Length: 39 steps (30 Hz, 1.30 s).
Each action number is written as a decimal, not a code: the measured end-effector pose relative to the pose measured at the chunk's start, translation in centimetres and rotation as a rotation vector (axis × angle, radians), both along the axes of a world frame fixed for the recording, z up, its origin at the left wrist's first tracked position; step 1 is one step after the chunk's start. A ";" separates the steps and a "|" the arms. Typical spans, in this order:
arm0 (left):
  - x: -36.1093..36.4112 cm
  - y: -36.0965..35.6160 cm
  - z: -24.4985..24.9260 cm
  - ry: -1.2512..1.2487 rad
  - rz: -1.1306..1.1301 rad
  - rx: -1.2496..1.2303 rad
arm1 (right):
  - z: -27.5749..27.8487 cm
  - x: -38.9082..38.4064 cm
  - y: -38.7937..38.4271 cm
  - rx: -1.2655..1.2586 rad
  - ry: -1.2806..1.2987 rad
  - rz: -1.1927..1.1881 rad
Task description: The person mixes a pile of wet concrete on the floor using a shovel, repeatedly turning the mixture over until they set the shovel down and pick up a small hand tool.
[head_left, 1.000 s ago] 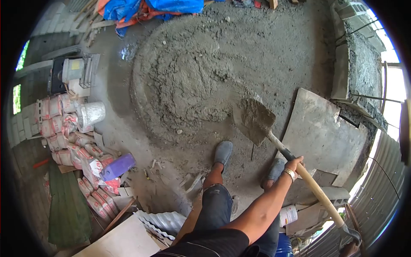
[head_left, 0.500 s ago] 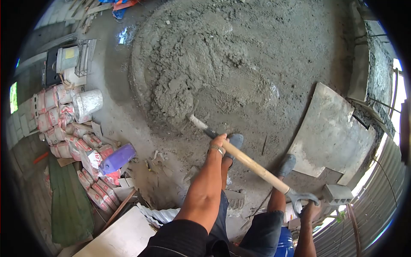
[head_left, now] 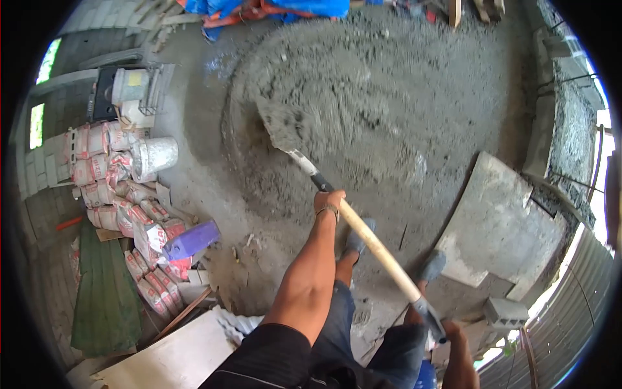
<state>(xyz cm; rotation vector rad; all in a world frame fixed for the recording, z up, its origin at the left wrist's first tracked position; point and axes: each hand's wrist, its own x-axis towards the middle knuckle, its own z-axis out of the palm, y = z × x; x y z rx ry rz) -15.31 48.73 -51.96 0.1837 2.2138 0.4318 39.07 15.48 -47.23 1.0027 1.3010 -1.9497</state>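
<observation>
A long shovel point(head_left: 382, 254) with a pale wooden shaft runs diagonally across the view. My left hand point(head_left: 330, 200) is wrapped round its lower shaft, just above the dark socket. At the grip end, low on the right, my right hand point(head_left: 451, 334) is closed round the handle, its fingers partly hidden. The shovel blade point(head_left: 282, 123) is coated in grey mix and turned on its side, at the near left part of a broad heap of wet concrete point(head_left: 382, 97). A hollow shows in the mix left of the blade.
Stacked cement bags point(head_left: 97, 172), a white bucket point(head_left: 154, 159) and a purple container point(head_left: 192, 240) stand to the left. A flat grey sheet point(head_left: 499, 223) lies at right, near a hollow block point(head_left: 506, 313). Blue tarpaulin point(head_left: 311, 8) lies at the far edge. My feet are near the heap.
The shovel blade has come up out of the mix and tipped over, its load shifting onto the heap. My right hand has turned the grip, and the view has tilted slightly forward.
</observation>
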 end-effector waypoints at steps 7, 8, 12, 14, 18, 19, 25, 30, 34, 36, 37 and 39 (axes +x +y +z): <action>7.8 -2.0 9.4 -0.133 0.157 0.311 | 9.2 1.1 1.1 0.118 -0.653 -1.006; 9.1 -1.7 11.8 -0.293 0.242 0.193 | 10.1 2.1 2.5 0.266 -0.702 -1.351; 15.7 -3.1 12.2 -0.662 0.520 0.302 | 11.9 9.2 3.3 0.472 -0.869 -1.673; 20.4 -3.5 10.6 -0.827 0.553 0.305 | 14.3 12.1 2.5 0.552 -0.840 -1.706; 32.7 -5.3 5.0 -0.987 0.437 0.153 | 20.2 16.5 -3.3 0.564 -1.140 -1.772; 36.3 -6.2 2.6 -1.049 0.450 0.102 | 22.9 17.3 -2.5 0.568 -1.159 -1.776; 47.9 -2.3 -1.3 -1.241 0.428 -0.167 | 31.3 17.7 -0.3 1.092 -1.598 -1.459; 32.2 11.0 -11.2 -1.338 0.381 0.107 | 20.6 10.0 24.0 1.139 -1.199 -1.343; 17.8 16.5 -13.9 -1.224 0.530 0.205 | 8.7 5.9 27.2 1.322 -1.255 -1.315; 15.6 15.4 -13.3 -1.148 0.516 0.202 | 9.6 3.8 26.9 0.950 -1.222 -1.320; 14.6 14.7 -12.6 -1.074 0.499 0.210 | 9.8 2.7 26.8 0.945 -1.214 -1.323; 13.1 13.6 -10.6 -0.954 0.485 0.178 | 10.1 0.8 27.2 0.788 -1.176 -1.396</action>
